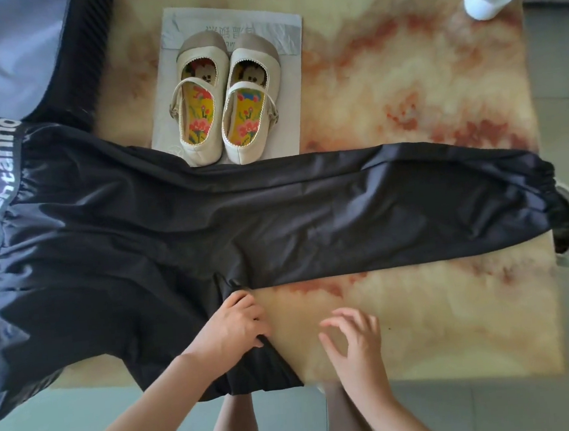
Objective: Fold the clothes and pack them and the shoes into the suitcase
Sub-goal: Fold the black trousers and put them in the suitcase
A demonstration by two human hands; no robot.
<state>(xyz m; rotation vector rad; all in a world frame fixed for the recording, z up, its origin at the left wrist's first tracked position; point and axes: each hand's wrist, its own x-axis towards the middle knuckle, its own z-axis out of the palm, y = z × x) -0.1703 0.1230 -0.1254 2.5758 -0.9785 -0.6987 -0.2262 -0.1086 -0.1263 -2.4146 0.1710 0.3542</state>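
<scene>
Hands first: left hand [232, 326] has its fingers curled into the black trousers [208, 222], pinching the fabric right at the crotch where the near leg starts; right hand [356, 343] holds nothing, fingers spread and loosely bent, palm down over bare counter [423, 323] just beside that leg; both forearms come in from the near edge, the left one angled across. Trousers are shiny black, spread flat on the marbled counter; waistband with white lettering at the left, draping off that side; one leg runs straight right, its elastic cuff hanging off the far right edge; other leg drops over the near edge. Cream strap shoes [249, 108] with floral insoles sit side by side on a grey bag [282, 43], heels just touching the trousers.
</scene>
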